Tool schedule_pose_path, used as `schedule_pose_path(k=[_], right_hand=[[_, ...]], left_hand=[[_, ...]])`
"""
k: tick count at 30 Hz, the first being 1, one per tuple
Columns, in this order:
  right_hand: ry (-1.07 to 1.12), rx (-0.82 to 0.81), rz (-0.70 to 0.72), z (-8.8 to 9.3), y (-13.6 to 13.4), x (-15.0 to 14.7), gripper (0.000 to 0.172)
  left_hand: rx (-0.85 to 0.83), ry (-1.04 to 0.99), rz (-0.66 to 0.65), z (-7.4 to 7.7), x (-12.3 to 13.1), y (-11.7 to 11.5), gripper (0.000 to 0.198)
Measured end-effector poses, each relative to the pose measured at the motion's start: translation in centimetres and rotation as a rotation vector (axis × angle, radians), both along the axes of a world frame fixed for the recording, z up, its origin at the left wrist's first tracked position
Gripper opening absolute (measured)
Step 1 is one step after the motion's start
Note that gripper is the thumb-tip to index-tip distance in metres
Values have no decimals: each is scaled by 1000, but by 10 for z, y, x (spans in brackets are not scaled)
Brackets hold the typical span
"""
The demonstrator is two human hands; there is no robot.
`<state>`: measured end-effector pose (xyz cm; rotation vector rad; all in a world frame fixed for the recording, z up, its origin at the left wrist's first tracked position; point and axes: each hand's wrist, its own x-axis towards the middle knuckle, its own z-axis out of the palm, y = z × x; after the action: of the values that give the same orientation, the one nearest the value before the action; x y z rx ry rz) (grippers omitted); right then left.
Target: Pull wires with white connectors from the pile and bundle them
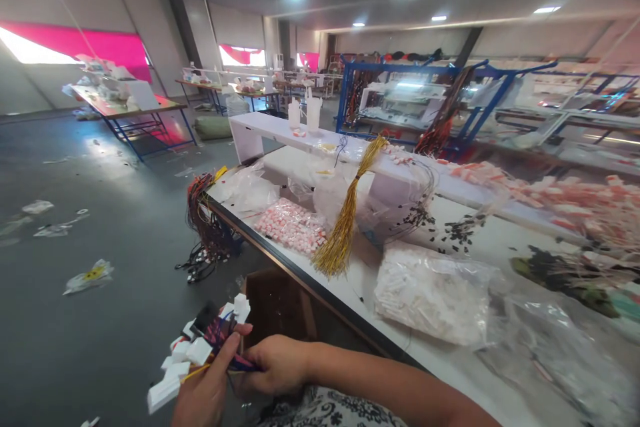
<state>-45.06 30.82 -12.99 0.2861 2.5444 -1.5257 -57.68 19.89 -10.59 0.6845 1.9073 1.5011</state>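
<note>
A bunch of thin coloured wires (216,333), purple, dark and yellow, ends in several white plastic connectors (200,350) and a black piece. My left hand (213,373) grips this bunch just behind the connectors, its thumb laid along the wires. Close beside it, my right hand (275,363) is closed around the wires a little further down. Both hands are low in the view, in front of my patterned clothing and left of the table's edge. The lower part of the bunch is hidden behind my hands.
A white table (360,287) holds a bag of small pink-and-white parts (290,225), a bag of white parts (433,290) and loose connectors. A bundle of gold wires (350,220) hangs over its raised shelf. Dark wires (207,220) hang off the far end. Below is a cardboard box (280,300).
</note>
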Motion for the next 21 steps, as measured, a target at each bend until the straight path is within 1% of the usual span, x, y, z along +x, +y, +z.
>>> schedule_pose_path(k=[2, 3, 5, 7, 8, 10, 12, 13, 15, 17, 18, 19, 20, 21], right_hand=[[101, 89, 82, 4, -3, -5, 31], [154, 90, 130, 6, -4, -8, 31], [187, 2, 213, 6, -5, -15, 32], [122, -91, 252, 4, -7, -21, 27], [82, -101, 258, 3, -10, -24, 24], [38, -24, 235, 1, -17, -29, 23], [71, 80, 219, 1, -27, -33, 25], [111, 109, 238, 2, -31, -35, 26], [200, 113, 343, 1, -40, -41, 26], [273, 99, 471, -3, -48, -49, 25], [297, 109, 519, -7, -51, -54, 23], [303, 132, 543, -12, -54, -59, 22], [282, 161, 535, -18, -56, -63, 21], [244, 188, 502, -24, -57, -66, 21]], left_hand=[[-37, -116, -48, -2, 3, 2, 25], [-69, -168, -76, -4, 4, 2, 31], [-126, -197, -92, -10, 5, -3, 38], [-135, -144, -50, -16, 4, -10, 39], [-108, -138, -18, -19, 3, -15, 40], [-34, -221, 17, -23, 0, -25, 40], [45, -376, -3, -25, -4, -37, 42], [85, -444, -41, -25, -6, -44, 43], [134, -498, -166, -24, -9, -58, 41], [129, -448, -265, -20, -11, -72, 31], [126, -415, -270, -17, -12, -78, 28], [146, -397, -250, -13, -13, -83, 29], [206, -399, -205, -8, -14, -89, 33], [311, -422, -145, -1, -15, -94, 36]])
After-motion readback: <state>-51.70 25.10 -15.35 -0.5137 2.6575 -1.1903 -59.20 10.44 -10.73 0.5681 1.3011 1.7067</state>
